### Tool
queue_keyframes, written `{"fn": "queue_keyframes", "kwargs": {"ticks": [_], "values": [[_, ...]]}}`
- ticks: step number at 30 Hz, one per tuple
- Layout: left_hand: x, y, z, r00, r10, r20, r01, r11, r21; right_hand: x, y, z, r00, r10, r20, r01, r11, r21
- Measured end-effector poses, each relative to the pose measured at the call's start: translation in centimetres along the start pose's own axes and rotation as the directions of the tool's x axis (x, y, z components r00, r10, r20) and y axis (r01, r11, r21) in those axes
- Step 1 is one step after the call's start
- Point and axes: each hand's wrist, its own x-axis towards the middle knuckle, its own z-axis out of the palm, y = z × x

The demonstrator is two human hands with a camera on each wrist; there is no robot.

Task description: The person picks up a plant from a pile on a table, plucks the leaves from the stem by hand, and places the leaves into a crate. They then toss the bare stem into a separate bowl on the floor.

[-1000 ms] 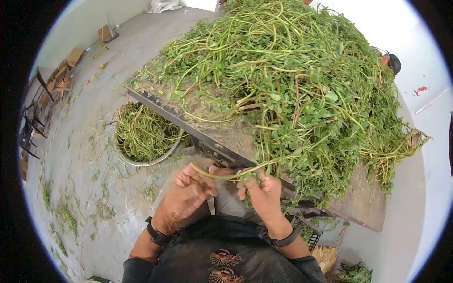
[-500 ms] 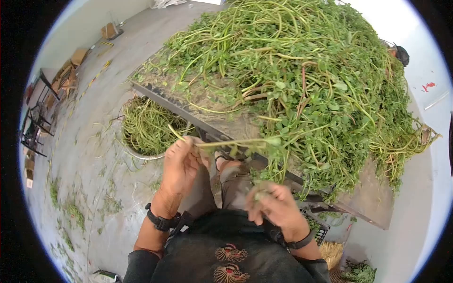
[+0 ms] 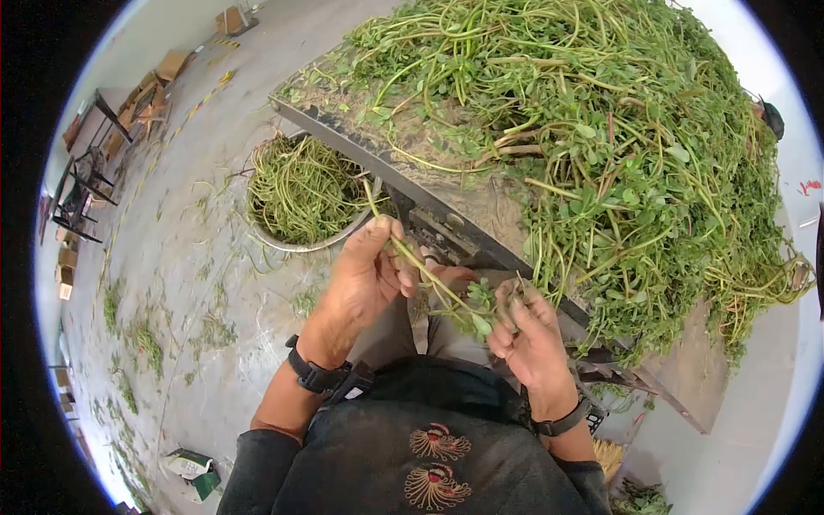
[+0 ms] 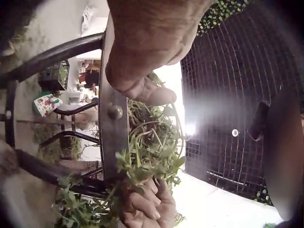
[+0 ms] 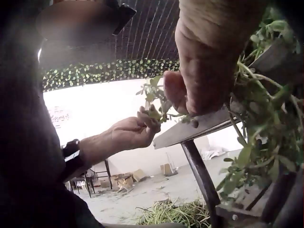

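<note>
A long leafy green stem (image 3: 436, 281) with small rounded leaves runs slantwise between my two hands in the head view. My left hand (image 3: 365, 279) pinches its bare upper part between thumb and fingers, and the cut-looking tip sticks out above. At the leafy lower end, my right hand (image 3: 532, 330) has its fingers curled around leaves. The left wrist view shows the right hand (image 4: 147, 204) curled beneath a leafy sprig (image 4: 149, 164). A large heap of the same greens (image 3: 627, 172) covers the table (image 3: 481, 202) just beyond my hands.
On the floor left of the table, a round metal basin (image 3: 296, 248) holds bare stems (image 3: 305, 189). Loose sprigs (image 3: 142, 343) litter the floor. Chairs (image 3: 84, 193) and cardboard boxes (image 3: 150, 107) stand at the far left. The table's metal edge (image 3: 360, 154) runs close by my left hand.
The left hand has drawn the stem away from the heap. The right hand came down, then up to the stem's leafy end. The head view has shifted, so the scene sits farther right.
</note>
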Motion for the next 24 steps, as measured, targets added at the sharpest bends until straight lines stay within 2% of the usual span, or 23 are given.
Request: {"fn": "queue_keyframes", "kwargs": {"ticks": [1, 3, 5, 7, 9, 10, 11, 12, 15, 16, 18, 20, 21, 22, 24], "values": [[0.0, -0.1, -0.1, 0.999, -0.028, 0.02, 0.029, 0.999, -0.022, 0.1, 0.1, 0.1, 1.0, 0.004, 0.001, -0.004, 1.0, -0.001], [0.2, -0.3, -0.2, 0.998, -0.057, 0.039, 0.059, 0.997, -0.044, 0.2, 0.2, 0.1, 0.999, -0.034, 0.021, 0.036, 0.993, -0.114], [0.3, -0.6, -0.1, 0.992, -0.122, -0.044, 0.118, 0.989, -0.091, 0.3, 0.8, -0.1, 1.0, 0.016, 0.005, -0.016, 0.996, -0.092], [0.3, -0.8, -0.2, 0.991, -0.129, -0.038, 0.125, 0.987, -0.103, 0.4, 1.4, -0.2, 0.998, 0.067, -0.007, -0.067, 0.995, -0.07], [0.4, -1.1, -0.2, 0.99, -0.137, -0.034, 0.132, 0.984, -0.116, 0.5, 2.0, -0.1, 0.996, 0.058, 0.066, -0.054, 0.997, -0.061], [0.5, -1.3, -0.2, 0.994, -0.103, -0.023, 0.101, 0.992, -0.071, 0.7, 2.2, -0.1, 0.996, 0.062, 0.068, -0.058, 0.996, -0.061], [0.5, -1.5, -0.2, 0.997, -0.072, -0.01, 0.072, 0.997, -0.026, 0.8, 2.3, -0.2, 0.997, 0.066, 0.04, -0.06, 0.988, -0.141], [0.4, -1.5, -0.2, 0.997, -0.073, -0.011, 0.072, 0.997, -0.027, 0.9, 2.4, -0.2, 0.998, 0.067, 0.012, -0.063, 0.973, -0.22], [0.2, -1.9, 0.1, 0.996, -0.092, -0.021, 0.093, 0.994, 0.054, 0.9, 2.2, 0.0, 0.996, 0.067, -0.052, -0.079, 0.957, -0.28], [0.0, -2.0, 0.7, 0.998, -0.059, -0.015, 0.06, 0.994, 0.088, 0.9, 2.5, -0.1, 0.996, 0.07, -0.053, -0.082, 0.957, -0.28], [-0.4, -1.5, 1.5, 1.0, -0.016, 0.0, 0.016, 0.992, 0.124, 1.2, 2.7, -0.6, 0.994, 0.065, -0.087, -0.095, 0.911, -0.402], [-1.4, -0.9, 1.9, 0.984, -0.168, 0.054, 0.122, 0.87, 0.477, 1.2, 2.8, -0.5, 0.997, 0.049, -0.051, -0.067, 0.878, -0.474], [-1.1, -1.7, 1.2, 0.986, -0.135, 0.096, 0.092, 0.927, 0.363, 1.3, 2.8, -0.5, 0.999, 0.043, -0.022, -0.048, 0.841, -0.538], [-1.1, -1.6, 1.0, 0.986, -0.133, 0.098, 0.089, 0.927, 0.363, 1.3, 2.7, -0.3, 0.999, 0.041, -0.019, -0.045, 0.841, -0.54], [-1.2, -0.9, 1.2, 0.991, -0.109, 0.074, 0.07, 0.911, 0.407, 1.3, 2.3, 0.2, 0.996, -0.046, 0.074, 0.085, 0.692, -0.717]]}}
